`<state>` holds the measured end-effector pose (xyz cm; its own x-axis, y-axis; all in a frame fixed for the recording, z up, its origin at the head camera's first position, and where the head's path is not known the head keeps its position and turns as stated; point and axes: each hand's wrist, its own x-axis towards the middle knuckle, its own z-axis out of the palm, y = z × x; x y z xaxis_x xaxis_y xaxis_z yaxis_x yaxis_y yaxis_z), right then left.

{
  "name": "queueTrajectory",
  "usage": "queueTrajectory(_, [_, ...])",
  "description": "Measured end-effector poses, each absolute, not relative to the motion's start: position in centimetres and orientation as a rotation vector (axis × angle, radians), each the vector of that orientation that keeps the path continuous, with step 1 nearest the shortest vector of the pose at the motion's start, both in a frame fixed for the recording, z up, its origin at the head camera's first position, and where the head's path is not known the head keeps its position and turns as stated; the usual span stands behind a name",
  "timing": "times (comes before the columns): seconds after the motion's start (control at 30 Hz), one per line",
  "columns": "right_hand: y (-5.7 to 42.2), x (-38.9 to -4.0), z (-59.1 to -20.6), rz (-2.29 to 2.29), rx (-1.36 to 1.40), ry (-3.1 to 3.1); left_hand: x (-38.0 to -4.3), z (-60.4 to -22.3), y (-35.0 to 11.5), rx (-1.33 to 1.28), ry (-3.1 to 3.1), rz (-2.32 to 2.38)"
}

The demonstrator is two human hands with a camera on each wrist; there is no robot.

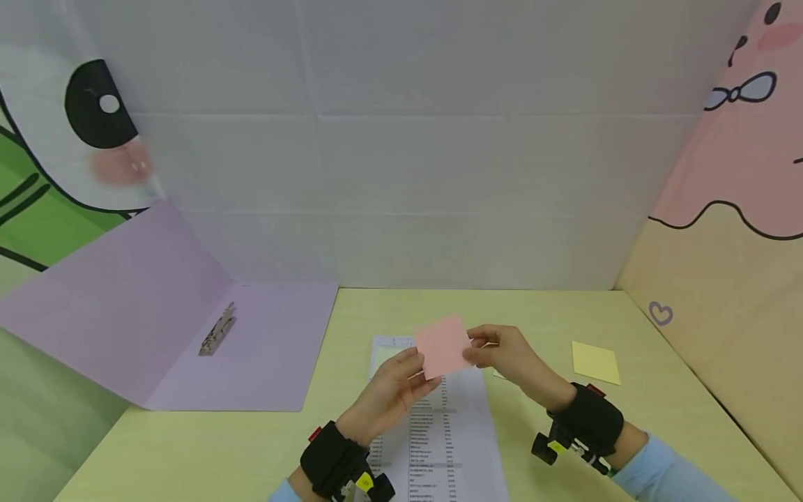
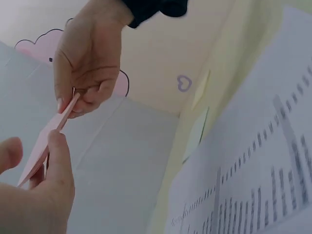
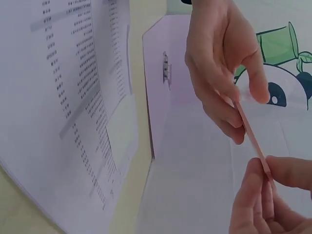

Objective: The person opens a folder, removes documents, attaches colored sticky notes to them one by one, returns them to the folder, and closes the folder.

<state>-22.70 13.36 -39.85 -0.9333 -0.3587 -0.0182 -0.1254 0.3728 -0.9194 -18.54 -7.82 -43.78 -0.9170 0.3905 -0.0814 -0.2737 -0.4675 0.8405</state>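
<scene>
A square pink sticky note (image 1: 442,346) is held up above the table between both hands. My right hand (image 1: 509,355) pinches its right edge between thumb and fingers. At the opposite edge, the fingers of my left hand (image 1: 396,385) touch the note; in the right wrist view the left thumb (image 3: 260,90) stands apart from it. Edge-on, the note shows as a thin pink strip (image 3: 251,134). Beneath the hands lies a printed sheet (image 1: 461,446) with columns of text. A pale green note (image 3: 122,134) lies on the sheet, mostly behind the left hand in the head view.
An open purple folder (image 1: 270,362) with a metal clip (image 1: 217,330) stands at the left, its cover raised. A yellow sticky note (image 1: 596,362) lies on the table at the right. White and cartoon-printed panels (image 1: 414,167) enclose the back and sides.
</scene>
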Motion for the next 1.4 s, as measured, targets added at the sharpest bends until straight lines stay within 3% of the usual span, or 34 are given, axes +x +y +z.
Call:
queueTrajectory(0.2, [13.0,-21.9,-40.8,-1.663,-0.371,2.194,-18.8,-44.3,-8.4,0.147,1.957,2.251])
queueTrajectory(0.53, [12.7,-21.2,-41.8,-1.709,-0.386,2.151,-18.8,-44.5,-8.6,0.072,2.076,2.210])
queueTrajectory(0.8, [10.2,-19.2,-42.1,-2.095,-0.189,1.865,-18.9,-43.7,-7.5,0.250,1.827,2.511])
queueTrajectory(1.03, [7.4,-16.9,-41.8,-2.267,-0.033,1.596,-18.6,-42.1,-6.6,0.569,1.324,2.616])
queueTrajectory(1.27, [6.7,-15.8,-42.5,-2.162,-0.104,1.518,-18.8,-41.1,-6.6,0.534,1.031,2.559])
queueTrajectory(1.4, [7.3,-15.4,-43.1,-1.864,-0.319,1.675,-19.0,-41.0,-7.5,0.494,0.992,2.491])
